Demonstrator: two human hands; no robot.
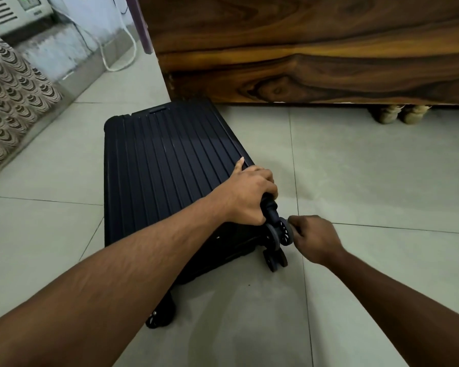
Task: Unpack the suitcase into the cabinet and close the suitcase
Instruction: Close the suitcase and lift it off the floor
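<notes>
Left hand [245, 193] grips closed suitcase [167, 165] corner; right hand [312, 238] pinches wheel [285, 231]

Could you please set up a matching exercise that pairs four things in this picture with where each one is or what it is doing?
Things:
1. suitcase
2. left hand
3. right hand
4. shoes

Places or states:
A. tucked under the wooden cabinet
B. lying closed on the tiled floor
C. gripping the suitcase's corner above a wheel
D. fingers curled at the wheel

Pairs: 1-B, 2-C, 3-D, 4-A
</notes>
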